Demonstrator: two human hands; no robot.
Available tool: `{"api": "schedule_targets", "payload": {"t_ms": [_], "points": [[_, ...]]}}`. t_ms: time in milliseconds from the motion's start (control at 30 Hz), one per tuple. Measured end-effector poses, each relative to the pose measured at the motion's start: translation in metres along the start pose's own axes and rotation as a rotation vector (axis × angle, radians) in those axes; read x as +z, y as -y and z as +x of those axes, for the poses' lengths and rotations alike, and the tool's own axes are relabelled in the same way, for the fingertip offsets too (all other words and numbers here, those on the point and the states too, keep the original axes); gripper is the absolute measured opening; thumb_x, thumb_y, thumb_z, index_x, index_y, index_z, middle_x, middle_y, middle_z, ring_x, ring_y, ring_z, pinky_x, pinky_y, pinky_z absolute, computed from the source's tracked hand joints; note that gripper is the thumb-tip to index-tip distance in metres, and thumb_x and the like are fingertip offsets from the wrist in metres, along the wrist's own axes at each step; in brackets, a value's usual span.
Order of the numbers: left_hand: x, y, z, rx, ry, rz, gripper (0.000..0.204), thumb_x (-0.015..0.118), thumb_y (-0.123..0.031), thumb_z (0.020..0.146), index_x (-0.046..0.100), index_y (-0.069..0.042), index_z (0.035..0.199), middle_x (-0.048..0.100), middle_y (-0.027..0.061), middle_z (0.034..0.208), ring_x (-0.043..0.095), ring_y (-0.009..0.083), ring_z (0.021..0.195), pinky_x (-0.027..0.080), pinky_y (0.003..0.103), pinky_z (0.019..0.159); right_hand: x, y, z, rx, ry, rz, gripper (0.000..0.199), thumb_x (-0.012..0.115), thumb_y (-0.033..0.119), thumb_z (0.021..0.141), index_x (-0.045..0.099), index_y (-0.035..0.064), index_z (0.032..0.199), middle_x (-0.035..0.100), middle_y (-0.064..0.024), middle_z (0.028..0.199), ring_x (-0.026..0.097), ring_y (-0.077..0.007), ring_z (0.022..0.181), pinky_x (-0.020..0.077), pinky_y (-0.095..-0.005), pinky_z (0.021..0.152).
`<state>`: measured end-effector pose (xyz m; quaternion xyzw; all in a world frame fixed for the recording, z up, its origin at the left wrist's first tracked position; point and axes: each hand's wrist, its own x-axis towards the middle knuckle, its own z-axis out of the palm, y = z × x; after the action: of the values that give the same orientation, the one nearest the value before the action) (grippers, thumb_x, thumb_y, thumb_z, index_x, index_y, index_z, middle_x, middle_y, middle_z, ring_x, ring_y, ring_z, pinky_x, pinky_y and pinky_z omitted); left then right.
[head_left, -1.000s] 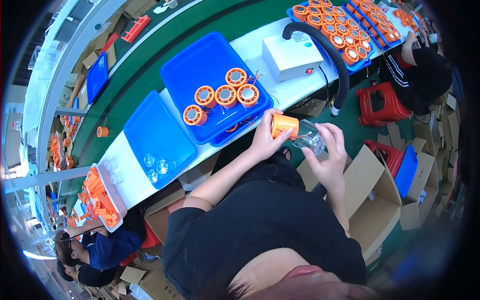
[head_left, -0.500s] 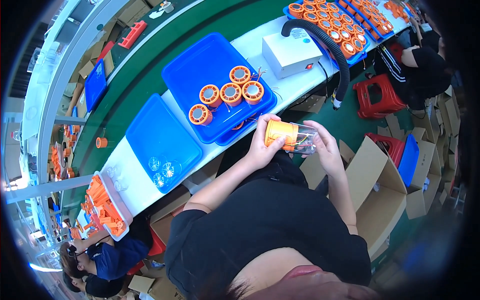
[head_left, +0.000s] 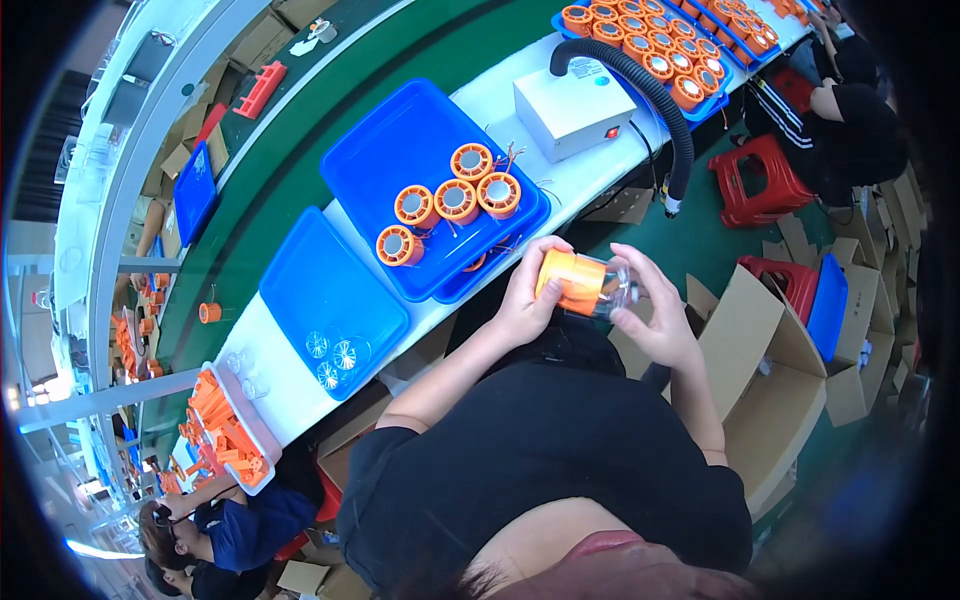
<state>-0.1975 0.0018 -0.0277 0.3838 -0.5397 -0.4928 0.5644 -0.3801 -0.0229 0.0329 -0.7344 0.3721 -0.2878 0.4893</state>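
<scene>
My left hand [head_left: 527, 297] is closed round an orange cylindrical housing [head_left: 572, 281], held tilted in front of my body. A clear plastic cover [head_left: 617, 290] sits at the housing's right end. Round that cover curve the fingers and thumb of my right hand [head_left: 660, 312], gripping its rim from both sides. Beyond my hands, several orange ring-shaped motor parts [head_left: 456, 201] with grey centres and thin wires stand on a stacked blue tray [head_left: 370, 150]. Several clear, ribbed round covers [head_left: 344, 354] lie in another blue tray [head_left: 300, 265] to its left.
A white box with a switch [head_left: 575, 112] and a black flexible hose [head_left: 672, 110] stand on the white bench. Far right are trays of orange parts [head_left: 655, 66]. A bin of orange pieces [head_left: 268, 470] is at the left. Open cartons [head_left: 770, 440] and red stools [head_left: 752, 185] flank me; people sit nearby.
My right hand has shifted its grip on the clear cover, its fingers spread wider and thumb lower. The wires inside show less clearly now. The whole view has shifted slightly.
</scene>
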Motion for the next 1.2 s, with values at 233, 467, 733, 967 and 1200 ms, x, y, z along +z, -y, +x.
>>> {"api": "schedule_targets", "payload": {"t_ms": [233,467,733,967,1200], "points": [[0.005,-0.003,0.009,-0.045,-0.031,0.011,0.04,0.027,-0.037,0.088,0.035,-0.003,0.106,0.045,0.0101,0.094,0.047,0.0159,0.088,0.036,0.026,0.079,-0.006,0.005,0.01,-0.022,0.044,-0.042,0.066,0.067,0.015,0.062,0.036,0.0026,0.119,0.044,-0.014,0.112,0.05,-0.0202,0.097,0.0427,-0.026,0.072],[0.011,-0.01,0.015,-0.058,-0.089,0.037,0.041,0.022,-0.036,0.09,0.036,-0.001,0.107,0.046,0.0105,0.096,0.047,0.0162,0.09,0.035,0.026,0.081,-0.006,-0.007,0.017,0.142,0.041,0.162,0.066,0.068,0.013,0.06,0.038,0.0021,0.118,0.045,-0.013,0.111,0.05,-0.0209,0.097,0.0423,-0.0268,0.075],[0.01,-0.007,0.021,-0.1,-0.064,0.02,0.049,0.018,-0.041,0.089,0.037,-0.001,0.11,0.046,0.0123,0.096,0.047,0.0187,0.092,0.034,0.027,0.082,-0.006,-0.007,0.026,-0.043,0.051,-0.071,0.061,0.067,0.012,0.061,0.041,0.0005,0.115,0.046,-0.014,0.11,0.051,-0.022,0.095,0.0426,-0.0278,0.075],[0.009,-0.014,0.022,-0.097,-0.037,0.092,0.067,0.011,-0.057,0.083,0.033,-0.002,0.114,0.046,0.0102,0.097,0.046,0.0165,0.093,0.035,0.028,0.082,-0.005,-0.007,0.03,-0.178,0.003,-0.136,0.057,0.068,0.011,0.061,0.043,0.0025,0.112,0.048,-0.0134,0.108,0.052,-0.0222,0.089,0.0461,-0.0266,0.065],[0.009,-0.02,0.022,-0.102,-0.02,0.092,0.074,0.006,-0.06,0.08,0.035,-0.001,0.113,0.045,0.0112,0.098,0.046,0.0163,0.094,0.034,0.028,0.083,-0.002,-0.005,0.029,-0.314,-0.029,-0.253,0.058,0.069,0.012,0.059,0.043,0.0018,0.111,0.048,-0.016,0.106,0.054,-0.0276,0.087,0.0462,-0.0311,0.067]]}}
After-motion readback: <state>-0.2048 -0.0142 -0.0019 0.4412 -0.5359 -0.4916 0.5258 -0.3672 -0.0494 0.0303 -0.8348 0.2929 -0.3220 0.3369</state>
